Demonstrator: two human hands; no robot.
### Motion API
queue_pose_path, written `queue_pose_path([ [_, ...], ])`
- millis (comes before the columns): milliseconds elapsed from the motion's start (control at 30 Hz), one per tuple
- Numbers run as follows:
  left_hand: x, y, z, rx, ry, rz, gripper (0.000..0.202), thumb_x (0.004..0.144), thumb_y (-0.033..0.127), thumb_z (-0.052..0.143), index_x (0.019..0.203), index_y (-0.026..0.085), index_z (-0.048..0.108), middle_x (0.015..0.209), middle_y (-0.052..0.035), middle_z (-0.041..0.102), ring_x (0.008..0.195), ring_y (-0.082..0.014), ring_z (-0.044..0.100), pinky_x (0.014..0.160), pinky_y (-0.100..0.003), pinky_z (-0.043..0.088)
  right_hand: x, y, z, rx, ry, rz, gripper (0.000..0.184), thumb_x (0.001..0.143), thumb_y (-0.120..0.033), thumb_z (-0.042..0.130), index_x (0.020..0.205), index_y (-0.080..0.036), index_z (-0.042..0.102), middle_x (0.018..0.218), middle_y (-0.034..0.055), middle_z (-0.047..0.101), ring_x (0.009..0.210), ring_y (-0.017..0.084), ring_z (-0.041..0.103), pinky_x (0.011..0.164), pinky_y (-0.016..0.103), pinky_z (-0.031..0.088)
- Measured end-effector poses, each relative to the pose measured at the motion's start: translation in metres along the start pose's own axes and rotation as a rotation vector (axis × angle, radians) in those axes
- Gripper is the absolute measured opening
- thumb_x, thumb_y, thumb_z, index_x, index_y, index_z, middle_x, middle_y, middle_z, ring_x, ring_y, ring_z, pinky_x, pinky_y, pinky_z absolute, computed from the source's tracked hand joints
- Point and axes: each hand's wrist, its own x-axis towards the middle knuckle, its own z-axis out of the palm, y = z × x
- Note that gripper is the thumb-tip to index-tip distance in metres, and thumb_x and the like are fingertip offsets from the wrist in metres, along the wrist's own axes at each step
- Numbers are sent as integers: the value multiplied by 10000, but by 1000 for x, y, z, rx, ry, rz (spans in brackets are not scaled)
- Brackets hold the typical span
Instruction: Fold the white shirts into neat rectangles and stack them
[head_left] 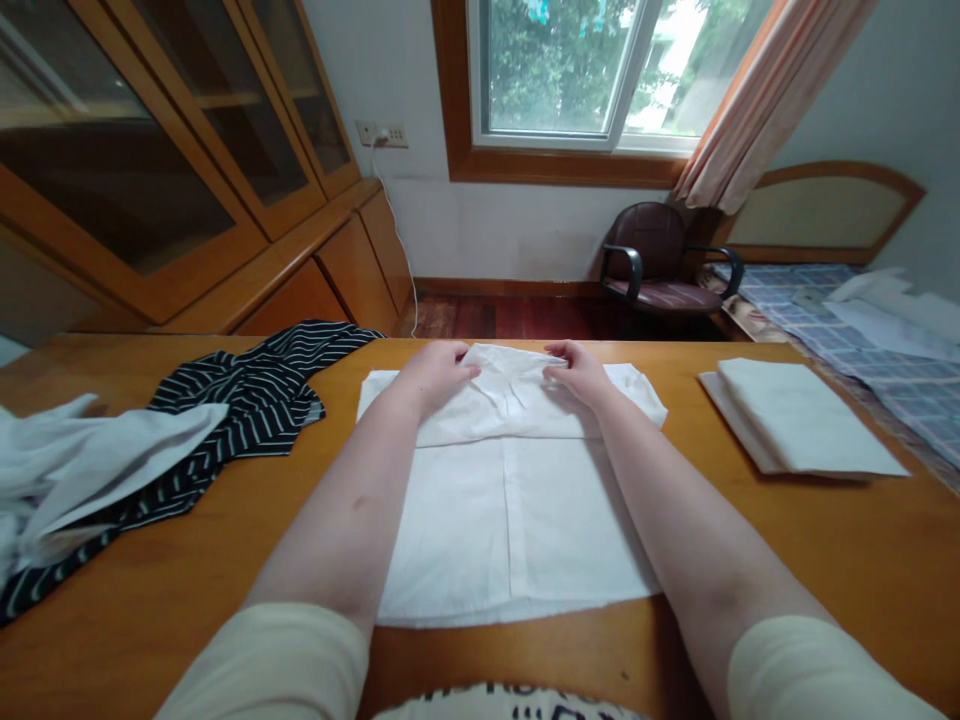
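Note:
A white shirt point(465, 530) lies spread on the wooden table in front of me, its hem toward me and a seam or placket down its middle. Its far part is folded over in a loose, wrinkled band. My left hand point(439, 378) grips the far edge of that band on the left, fingers partly hidden by the cloth. On the right, my right hand point(581, 372) pinches the same edge between thumb and fingers.
A black-and-white striped garment point(247, 395) and a crumpled white cloth point(112, 460) lie on the table's left. Folded white cloth point(810, 415) rests at the right. Beyond the table point(847, 560) stand a chair point(656, 255), a bed point(885, 340) and a glass-door cabinet point(292, 240).

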Motion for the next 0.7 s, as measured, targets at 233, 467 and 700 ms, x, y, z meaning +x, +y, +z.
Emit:
queue_pose_path([
  [233,-58,41,-36,346,-51,197,335,829,477,506,694,199,634,711,-47,641,659,-185,549,565,-277,301,-48,-49,-46,-380,-214,-231,137,796,-304,561,801,-190,637,782,32,648,722,169,564,669,288,413],
  [467,-129,46,-28,258,-270,371,250,880,290,462,731,211,647,728,-24,644,729,-169,581,659,-270,362,-125,-87,-64,-534,-395,-501,89,801,-160,513,807,-176,601,747,58,625,736,185,555,717,307,408],
  [700,-165,39,2,222,-460,340,293,794,162,497,970,279,701,862,-38,681,840,-205,617,747,-300,404,-182,-72,-43,-650,-681,-289,122,808,-154,507,825,-196,620,810,57,650,767,194,581,697,290,399],
])
